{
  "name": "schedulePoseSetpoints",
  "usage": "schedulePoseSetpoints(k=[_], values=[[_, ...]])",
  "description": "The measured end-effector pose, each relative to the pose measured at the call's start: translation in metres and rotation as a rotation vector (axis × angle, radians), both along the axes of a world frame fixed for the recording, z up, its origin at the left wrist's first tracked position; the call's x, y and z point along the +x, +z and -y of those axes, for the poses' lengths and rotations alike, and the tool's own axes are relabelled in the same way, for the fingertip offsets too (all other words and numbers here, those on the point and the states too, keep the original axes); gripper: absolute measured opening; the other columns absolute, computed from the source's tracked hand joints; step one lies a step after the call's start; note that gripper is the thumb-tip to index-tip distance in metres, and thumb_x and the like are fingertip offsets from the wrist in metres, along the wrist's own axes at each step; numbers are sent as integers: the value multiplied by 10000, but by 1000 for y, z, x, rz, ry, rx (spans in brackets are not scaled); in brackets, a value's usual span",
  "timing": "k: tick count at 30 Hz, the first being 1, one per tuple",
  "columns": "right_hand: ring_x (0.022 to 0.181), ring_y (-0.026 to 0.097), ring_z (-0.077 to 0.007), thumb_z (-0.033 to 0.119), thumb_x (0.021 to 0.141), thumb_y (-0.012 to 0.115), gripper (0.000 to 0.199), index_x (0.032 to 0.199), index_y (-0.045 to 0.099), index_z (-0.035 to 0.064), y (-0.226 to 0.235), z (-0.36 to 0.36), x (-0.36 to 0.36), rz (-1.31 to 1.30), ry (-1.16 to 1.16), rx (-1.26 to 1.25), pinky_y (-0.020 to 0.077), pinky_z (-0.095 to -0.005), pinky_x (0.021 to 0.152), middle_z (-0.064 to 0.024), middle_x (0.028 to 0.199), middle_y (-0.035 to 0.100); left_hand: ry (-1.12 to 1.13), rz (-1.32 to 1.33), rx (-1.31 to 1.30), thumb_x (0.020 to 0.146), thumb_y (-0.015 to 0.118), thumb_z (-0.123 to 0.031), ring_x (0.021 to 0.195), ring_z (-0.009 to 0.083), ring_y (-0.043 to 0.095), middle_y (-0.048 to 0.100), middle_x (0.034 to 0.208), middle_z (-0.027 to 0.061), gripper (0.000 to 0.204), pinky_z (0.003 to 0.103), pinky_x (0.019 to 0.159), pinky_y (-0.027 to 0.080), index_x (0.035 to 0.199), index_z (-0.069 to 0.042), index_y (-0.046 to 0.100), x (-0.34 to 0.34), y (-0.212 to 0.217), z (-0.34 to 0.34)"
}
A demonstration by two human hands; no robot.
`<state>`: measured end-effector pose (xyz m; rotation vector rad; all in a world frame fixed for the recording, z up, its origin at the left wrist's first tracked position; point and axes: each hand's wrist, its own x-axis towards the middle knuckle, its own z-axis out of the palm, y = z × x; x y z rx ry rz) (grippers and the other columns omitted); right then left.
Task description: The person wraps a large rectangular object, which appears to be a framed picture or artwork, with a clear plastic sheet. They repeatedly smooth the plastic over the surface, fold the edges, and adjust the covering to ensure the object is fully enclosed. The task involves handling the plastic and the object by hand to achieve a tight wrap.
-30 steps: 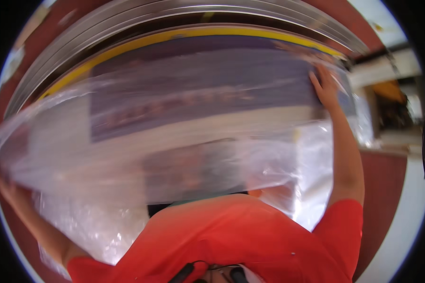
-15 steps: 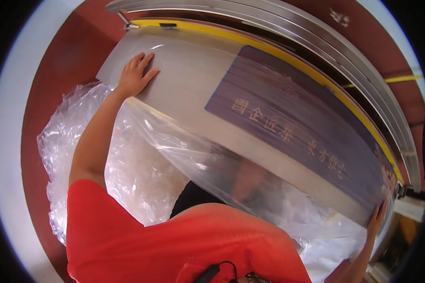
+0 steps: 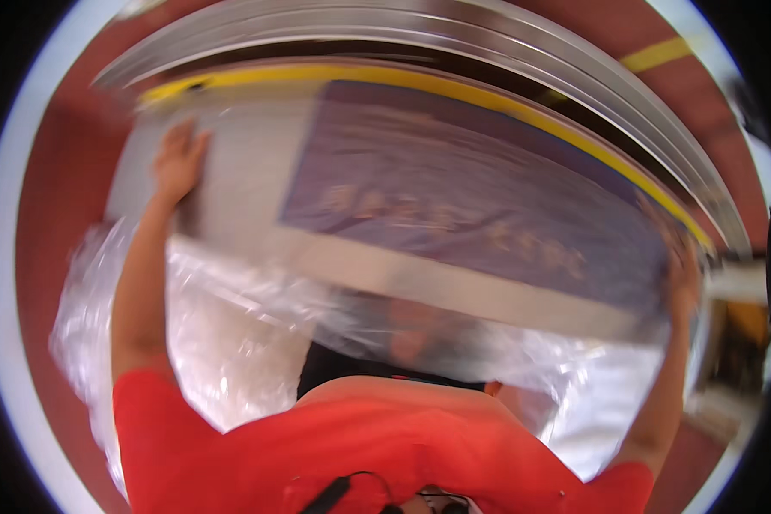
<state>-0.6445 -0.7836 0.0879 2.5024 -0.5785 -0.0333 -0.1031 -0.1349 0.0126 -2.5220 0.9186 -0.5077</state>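
Note:
A long, pale grey panel (image 3: 240, 171) wrapped in clear plastic film stretches across in front of me. A dark purple-grey rectangle (image 3: 480, 171) with gold lettering covers much of its middle and right. My left hand (image 3: 178, 164) lies on the film near the panel's left end, fingers stretched out and somewhat blurred. At the right end, my right hand (image 3: 682, 276) rests against the wrapped surface with its fingers extended; motion softens their outline. Loose, crumpled clear plastic film (image 3: 218, 317) hangs from the near edge and bunches up to the left and in front of my body.
A yellow strip (image 3: 420, 79) runs along the panel's far edge. Behind it stand curved-looking metal rails (image 3: 385, 26). Reddish-brown floor (image 3: 47, 214) surrounds the work, with a yellow line (image 3: 657, 53) at the far right. Blurred items (image 3: 741, 330) stand at the right.
The view has turned, and the panel now appears more level. My right hand has moved up along the panel's right end. The left hand stays on the film near the left end.

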Motion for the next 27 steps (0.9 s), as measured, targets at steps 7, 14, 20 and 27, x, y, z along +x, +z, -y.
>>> schedulePoseSetpoints(k=[7,14,20,27], values=[[1063,398,-296,436,785,432,520,1130,438,47,-1,28,-31,922,-297,731,292,-341,903,-180,1149,424,448,-310,413,860,324,-217,1201,300,214,219,1303,153,430,366,977,181,1255,-64,249,-1,64,86],[1029,422,-319,458,807,379,520,1119,441,46,-11,-24,-210,759,-494,271,312,-357,890,-179,1128,442,-616,-475,-362,848,344,-164,1211,279,199,247,1295,146,414,341,988,140,1241,-49,288,-185,70,170],[942,490,-328,521,765,376,600,964,542,-20,-90,-136,-464,16,-1199,708,340,-381,841,-217,960,536,-639,-512,-300,868,320,-206,1222,245,179,230,1306,135,428,312,992,126,1249,-21,255,-160,42,146],[1087,398,-287,337,752,461,452,1059,494,8,-195,-315,-553,-280,-1717,1024,320,-414,892,-152,1129,460,-666,-559,-217,882,301,-226,1228,232,156,195,1319,124,441,308,999,100,1261,-17,214,-132,37,142]])
